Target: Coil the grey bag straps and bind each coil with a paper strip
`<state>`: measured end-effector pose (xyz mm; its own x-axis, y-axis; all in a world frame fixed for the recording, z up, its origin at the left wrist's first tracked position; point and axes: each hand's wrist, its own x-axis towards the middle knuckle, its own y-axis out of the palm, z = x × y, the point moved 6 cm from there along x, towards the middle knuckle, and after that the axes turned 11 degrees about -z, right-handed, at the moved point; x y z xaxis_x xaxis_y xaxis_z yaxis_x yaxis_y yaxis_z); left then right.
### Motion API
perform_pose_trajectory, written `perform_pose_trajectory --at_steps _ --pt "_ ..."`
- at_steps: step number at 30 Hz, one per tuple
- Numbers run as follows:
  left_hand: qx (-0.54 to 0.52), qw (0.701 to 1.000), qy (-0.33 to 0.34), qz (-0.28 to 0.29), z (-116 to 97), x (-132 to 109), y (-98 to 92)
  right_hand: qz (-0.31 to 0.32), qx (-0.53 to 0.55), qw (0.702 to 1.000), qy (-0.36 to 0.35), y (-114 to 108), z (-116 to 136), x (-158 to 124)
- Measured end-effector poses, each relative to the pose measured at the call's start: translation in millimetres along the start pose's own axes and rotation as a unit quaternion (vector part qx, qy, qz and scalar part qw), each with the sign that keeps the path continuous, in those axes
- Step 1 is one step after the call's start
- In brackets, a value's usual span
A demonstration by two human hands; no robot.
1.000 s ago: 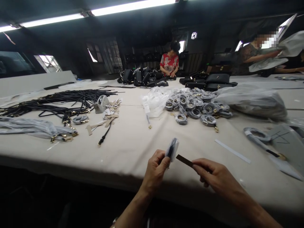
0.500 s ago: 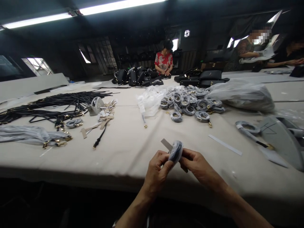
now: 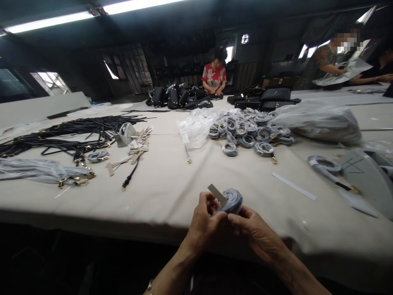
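Note:
A coiled grey strap (image 3: 233,201) sits between my two hands at the near edge of the cloth-covered table (image 3: 159,192). My left hand (image 3: 204,219) grips the coil with its fingers curled around one side. A flat tan strip (image 3: 217,195), perhaps a card or leather piece, sticks up from the coil beside those fingers. My right hand (image 3: 254,231) presses the coil's other side with thumb and fingers. Part of the coil is hidden behind my fingers.
A heap of coiled grey straps with gold clasps (image 3: 247,133) lies ahead. Black straps (image 3: 70,137), tan strips (image 3: 135,150), plastic bags (image 3: 319,123) and black handbags (image 3: 264,98) cover the table. Co-workers stand at the far side (image 3: 214,78) and far right (image 3: 322,67).
My hands have come together on the coil, which looks rounder. The strip, once held out by my right hand, now sticks up near my left hand. The head view has shifted slightly.

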<state>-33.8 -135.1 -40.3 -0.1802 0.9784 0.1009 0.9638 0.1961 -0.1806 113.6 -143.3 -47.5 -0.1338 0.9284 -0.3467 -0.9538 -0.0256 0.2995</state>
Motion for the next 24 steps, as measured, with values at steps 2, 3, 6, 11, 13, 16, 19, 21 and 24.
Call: perform_pose_trajectory --at_steps 2,3,6,11,13,16,19,21,24 --pt "-0.02 1.0 -0.021 0.005 5.9 0.4 0.9 -0.013 -0.049 0.999 -0.007 -3.9 -1.5 2.6" --pt "-0.023 0.999 -0.026 0.01 7.4 0.3 1.0 -0.015 -0.074 0.997 -0.007 -5.3 -2.3 3.8" --pt "-0.034 0.999 -0.021 0.028 4.5 -1.0 1.5 -0.014 -0.113 0.993 -0.009 -7.0 -1.4 6.3" --pt "-0.042 0.998 0.02 0.045 -12.4 -1.3 3.0 -0.03 -0.069 0.997 -0.023 -5.5 2.1 4.2" --pt "-0.034 0.998 0.027 0.038 -17.0 2.0 1.6 -0.05 -0.025 0.998 -0.025 -7.3 0.1 -1.2" --pt "-0.06 0.997 -0.005 0.057 -17.8 10.5 -0.2 -0.067 0.02 0.995 -0.07 -14.4 -2.9 -13.3" --pt "-0.103 0.987 -0.063 0.11 -15.3 18.3 0.9 -0.054 -0.095 0.974 -0.199 -21.7 3.2 -23.2" --pt "-0.109 0.981 -0.088 0.136 -13.5 21.8 1.8 -0.035 -0.251 0.914 -0.317 -21.5 14.1 -26.0" --pt "-0.101 0.978 -0.109 0.149 -10.4 24.7 2.7 -0.01 -0.412 0.764 -0.497 -14.9 37.8 -29.1"
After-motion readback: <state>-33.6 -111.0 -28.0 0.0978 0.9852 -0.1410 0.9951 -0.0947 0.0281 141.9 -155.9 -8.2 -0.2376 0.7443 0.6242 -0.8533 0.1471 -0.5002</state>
